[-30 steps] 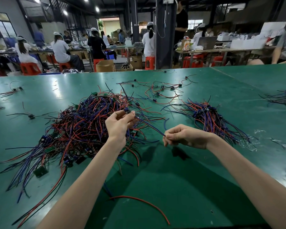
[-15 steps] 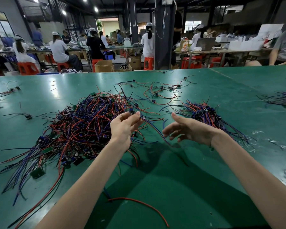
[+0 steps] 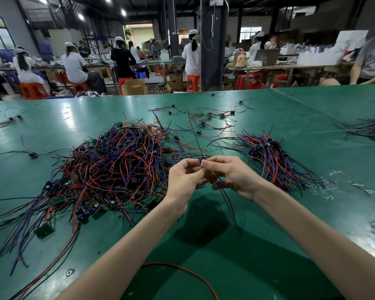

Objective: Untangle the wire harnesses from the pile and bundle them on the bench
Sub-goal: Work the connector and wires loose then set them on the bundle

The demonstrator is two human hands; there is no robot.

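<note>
1. Pinching one harness (image 3: 231,213) by its small blue connector (image 3: 201,161), the left hand (image 3: 183,180) and right hand (image 3: 236,176) meet above the bench (image 3: 268,256), fingers curled on it.
2. Its dark wires hang from the right hand, probably held up so they drop clear of the tangle.
3. The pile (image 3: 117,165) lies just left of the hands; its strands could snag the freed harness.
4. A sorted bundle (image 3: 275,161) waits near on the right, the likely destination.
5. Loose harnesses (image 3: 204,120) lie beyond, and a stray red wire (image 3: 182,271) sits close by.
</note>
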